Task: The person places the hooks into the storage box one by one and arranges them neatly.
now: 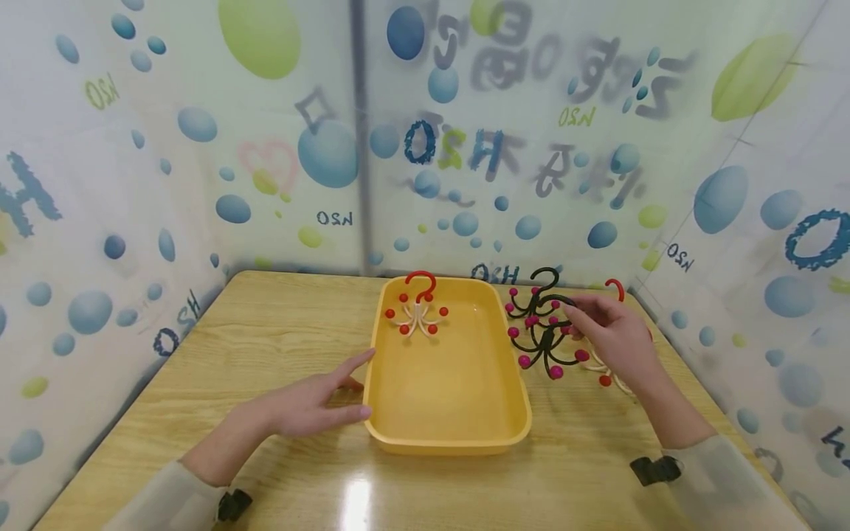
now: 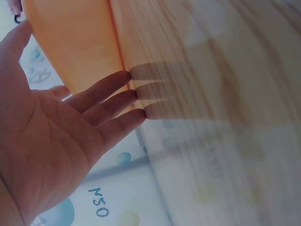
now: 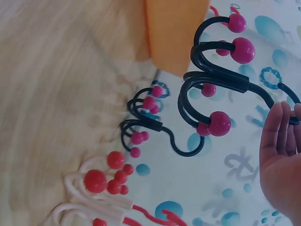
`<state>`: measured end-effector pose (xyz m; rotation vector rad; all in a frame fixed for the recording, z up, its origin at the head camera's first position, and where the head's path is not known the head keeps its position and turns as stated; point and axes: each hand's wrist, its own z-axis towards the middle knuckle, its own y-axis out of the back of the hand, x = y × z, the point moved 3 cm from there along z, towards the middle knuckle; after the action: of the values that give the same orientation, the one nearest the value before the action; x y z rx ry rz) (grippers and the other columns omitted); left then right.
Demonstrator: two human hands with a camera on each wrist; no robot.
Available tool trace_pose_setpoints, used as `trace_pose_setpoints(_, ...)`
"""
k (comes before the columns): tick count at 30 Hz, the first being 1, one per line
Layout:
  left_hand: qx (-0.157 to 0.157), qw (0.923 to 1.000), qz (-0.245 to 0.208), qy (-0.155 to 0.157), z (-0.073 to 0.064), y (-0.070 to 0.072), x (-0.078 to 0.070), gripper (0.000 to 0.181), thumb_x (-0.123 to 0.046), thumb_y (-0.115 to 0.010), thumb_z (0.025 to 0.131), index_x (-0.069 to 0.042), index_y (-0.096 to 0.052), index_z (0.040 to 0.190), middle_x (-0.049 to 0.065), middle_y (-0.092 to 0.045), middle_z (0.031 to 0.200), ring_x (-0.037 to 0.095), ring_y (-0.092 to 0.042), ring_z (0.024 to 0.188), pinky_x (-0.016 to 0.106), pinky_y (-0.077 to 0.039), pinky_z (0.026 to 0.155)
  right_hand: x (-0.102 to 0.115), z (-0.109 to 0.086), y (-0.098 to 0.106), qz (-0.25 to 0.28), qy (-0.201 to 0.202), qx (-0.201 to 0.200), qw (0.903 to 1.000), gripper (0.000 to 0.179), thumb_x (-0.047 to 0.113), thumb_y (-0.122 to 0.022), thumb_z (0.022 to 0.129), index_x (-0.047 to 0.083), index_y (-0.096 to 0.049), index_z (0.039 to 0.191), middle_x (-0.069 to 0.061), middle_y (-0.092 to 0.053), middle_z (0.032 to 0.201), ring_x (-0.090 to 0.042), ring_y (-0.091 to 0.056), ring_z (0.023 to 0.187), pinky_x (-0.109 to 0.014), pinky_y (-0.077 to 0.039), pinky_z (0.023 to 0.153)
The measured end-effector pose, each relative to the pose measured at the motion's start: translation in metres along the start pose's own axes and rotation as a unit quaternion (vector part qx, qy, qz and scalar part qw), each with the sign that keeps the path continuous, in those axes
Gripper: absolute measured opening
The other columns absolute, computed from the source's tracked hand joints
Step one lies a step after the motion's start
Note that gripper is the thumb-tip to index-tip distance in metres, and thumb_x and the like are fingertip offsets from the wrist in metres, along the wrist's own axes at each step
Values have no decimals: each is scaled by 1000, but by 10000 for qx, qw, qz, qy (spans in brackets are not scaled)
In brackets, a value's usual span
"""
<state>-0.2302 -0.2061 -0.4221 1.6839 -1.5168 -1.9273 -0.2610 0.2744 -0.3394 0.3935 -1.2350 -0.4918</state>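
Note:
A yellow tray (image 1: 451,445) stands on the table. My left hand (image 1: 302,411) lies against its left side, thumb and a finger touching the rim; in the left wrist view its fingers (image 2: 110,87) are extended down to the tabletop. My right hand (image 1: 624,343) pinches the curved top of a black multi-arm hook (image 3: 221,80) with pink ball tips, raised above the table right of the tray. Behind it, another black hook (image 3: 146,123) stands on the table. White hooks (image 3: 94,188) with red balls and red tops are partly hidden by my right hand in the head view.
Inside the tray, at its back left, sits a white hook (image 1: 417,317) with red balls and a red curved top. The wooden table (image 1: 285,317) is enclosed by printed curtain walls (image 1: 279,184) at the back and both sides.

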Motion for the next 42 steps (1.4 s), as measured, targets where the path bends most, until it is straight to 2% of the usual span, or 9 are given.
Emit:
trace_pose_setpoints(4, 7, 10000, 4, 22, 0, -1, 1, 93, -62, -63, 107, -32, -12, 178, 12, -66, 152, 41, -58, 147, 69, -39, 123, 13, 5, -5, 87, 150, 43, 9998, 38, 36, -72, 109, 9, -71, 136, 7, -74, 97, -15, -74, 85, -22, -62, 73)
trace_pose_setpoints(8, 2, 9999, 21, 103, 0, -2, 3, 93, -64, -63, 106, -35, -12, 178, 11, -66, 153, 40, -57, 148, 67, -39, 124, 26, 12, -12, 210, 401, 37, 9990, 34, 31, -72, 109, 6, -73, 133, 4, -74, 94, -13, -72, 81, -22, -60, 69)
trace_pose_setpoints(12, 27, 9998, 1, 177, 0, -2, 2, 93, -65, -63, 106, -37, -12, 177, 10, -65, 154, 39, -56, 149, 67, -38, 124, 35, 21, -22, 275, 535, 100, 9981, 32, 30, -73, 109, 7, -74, 131, 4, -75, 93, -10, -73, 80, -21, -61, 72)
trace_pose_setpoints(16, 79, 9998, -58, 175, 0, -1, 1, 92, -65, -63, 106, -38, -11, 177, 11, -65, 154, 41, -55, 149, 70, -38, 123, 41, 31, -34, 359, 428, 206, 9982, 36, 34, -72, 109, 7, -72, 132, 5, -75, 101, -8, -75, 84, -22, -63, 78)
trace_pose_setpoints(24, 105, 9997, -65, 193, 0, 0, 1, 93, -65, -63, 106, -36, -12, 178, 11, -65, 154, 41, -56, 149, 70, -38, 123, 49, 58, -61, 571, 378, 447, 9967, 35, 31, -71, 109, 3, -72, 130, -23, -75, 112, -16, -77, 84, -21, -63, 79)
trace_pose_setpoints(29, 78, 9996, -9, 260, 0, -2, 2, 94, -67, -63, 105, -38, -11, 178, 10, -65, 155, 41, -55, 149, 69, -38, 124, 47, 75, -77, 675, 320, 596, 9954, 34, 28, -71, 109, 2, -72, 131, -25, -76, 115, -22, -79, 87, -23, -64, 81)
trace_pose_setpoints(34, 85, 9997, -7, 248, 1, -2, 2, 94, -67, -62, 105, -37, -11, 178, 11, -64, 155, 41, -55, 149, 69, -38, 124, 43, 89, -91, 781, 169, 772, 9938, 33, 28, -70, 110, 4, -71, 133, -26, -75, 120, -40, -79, 99, -27, -65, 84)
trace_pose_setpoints(42, 107, 9997, -57, 219, 0, 0, 1, 93, -65, -63, 105, -39, -11, 177, 9, -64, 154, 40, -55, 149, 69, -38, 124, 36, 103, -108, 651, -134, 917, 9936, 30, 26, -69, 111, 6, -69, 133, -24, -74, 125, -35, -79, 102, -37, -65, 94)
